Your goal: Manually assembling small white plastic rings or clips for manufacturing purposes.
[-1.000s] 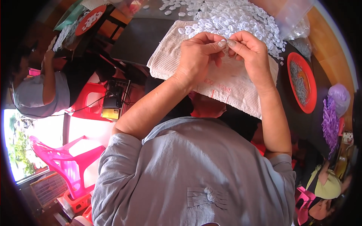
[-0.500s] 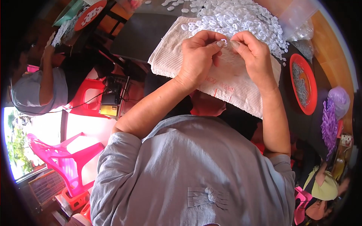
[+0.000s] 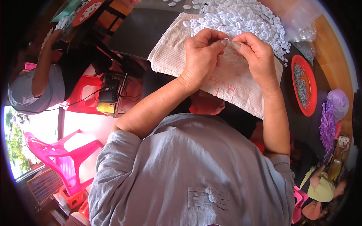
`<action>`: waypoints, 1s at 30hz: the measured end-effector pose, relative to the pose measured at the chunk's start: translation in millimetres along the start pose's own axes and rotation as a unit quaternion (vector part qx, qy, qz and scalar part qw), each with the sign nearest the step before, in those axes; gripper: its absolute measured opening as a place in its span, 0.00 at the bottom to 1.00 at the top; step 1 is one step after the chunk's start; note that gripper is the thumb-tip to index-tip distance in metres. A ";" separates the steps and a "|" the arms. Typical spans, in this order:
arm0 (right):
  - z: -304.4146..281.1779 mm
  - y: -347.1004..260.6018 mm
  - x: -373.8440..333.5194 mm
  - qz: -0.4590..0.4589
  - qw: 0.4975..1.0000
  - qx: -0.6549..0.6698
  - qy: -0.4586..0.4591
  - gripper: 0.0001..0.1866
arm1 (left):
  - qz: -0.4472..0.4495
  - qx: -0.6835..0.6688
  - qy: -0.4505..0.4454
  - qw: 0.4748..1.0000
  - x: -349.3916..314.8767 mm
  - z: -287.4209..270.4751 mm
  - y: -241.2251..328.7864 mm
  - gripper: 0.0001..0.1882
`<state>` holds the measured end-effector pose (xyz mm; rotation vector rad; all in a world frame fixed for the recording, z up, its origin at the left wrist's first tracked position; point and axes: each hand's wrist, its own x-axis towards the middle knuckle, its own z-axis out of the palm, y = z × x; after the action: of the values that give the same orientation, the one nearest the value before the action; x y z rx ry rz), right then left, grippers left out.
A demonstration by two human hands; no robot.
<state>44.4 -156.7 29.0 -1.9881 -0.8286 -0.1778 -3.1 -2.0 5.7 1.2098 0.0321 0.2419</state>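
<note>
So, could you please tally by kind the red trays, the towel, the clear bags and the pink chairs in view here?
Red trays: 2, one beside the right hand and one at the far left
Pale towel: 1
Clear plastic bag: 1
Pink plastic chair: 1
Total: 5

Both bare forearms rise from the grey sleeves and converge at the top of the view. The left hand [image 3: 201, 52] is curled, knuckles up, its thumb and forefinger pinched together at the tips. The right hand [image 3: 256, 56] mirrors it, fingertips [image 3: 235, 44] closed in a pinch and touching the left grip. Wrists are bent slightly inward, elbows spread apart below the grip.
</note>
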 end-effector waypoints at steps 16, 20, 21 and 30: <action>12.8 -0.9 -2.3 0.007 1.000 0.013 -0.005 0.03 | 0.048 0.039 0.026 0.998 -2.1 -1.4 -10.9 0.04; 12.0 -2.8 -1.8 0.111 0.987 0.113 -0.012 0.05 | 0.023 -0.001 0.033 0.999 -1.2 0.5 -7.5 0.03; 10.0 -3.7 -0.5 0.108 0.988 0.113 -0.012 0.05 | 0.025 -0.001 0.033 0.999 -1.3 0.5 -5.8 0.03; -3.8 -0.5 0.8 0.117 0.984 0.126 -0.052 0.06 | 0.004 -0.002 0.020 1.000 -1.5 0.8 -3.3 0.05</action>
<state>45.4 -159.2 31.8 -1.8466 -0.6410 0.1606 -3.9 -4.2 2.8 1.2022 0.0619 0.2727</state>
